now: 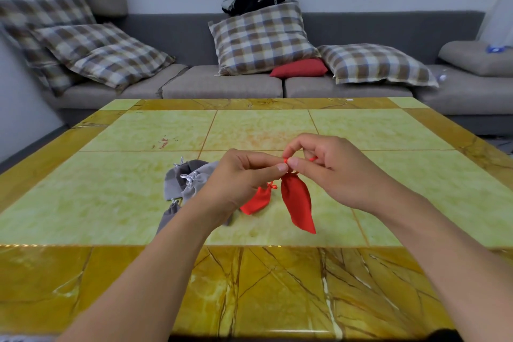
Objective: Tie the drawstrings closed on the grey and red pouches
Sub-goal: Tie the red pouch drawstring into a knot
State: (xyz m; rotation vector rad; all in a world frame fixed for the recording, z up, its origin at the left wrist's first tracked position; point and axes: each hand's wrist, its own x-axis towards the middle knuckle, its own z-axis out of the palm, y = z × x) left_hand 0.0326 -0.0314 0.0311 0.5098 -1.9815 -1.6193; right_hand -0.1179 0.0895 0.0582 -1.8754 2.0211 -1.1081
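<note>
A red pouch hangs above the table from its red drawstring. My left hand and my right hand both pinch that string at the pouch's gathered neck. A loose string end pokes out between my right fingers. A second red pouch with a tied bow lies on the table just left of the hanging one, partly behind my left hand. Several grey pouches with pale tied cords lie in a heap further left. One of the grey pouches is partly hidden by my left forearm.
The yellow and green tiled table stretches wide on all sides of the pouches. A red smear marks it at the back left. Behind it stands a grey sofa with plaid cushions, a red cushion and a dark bag.
</note>
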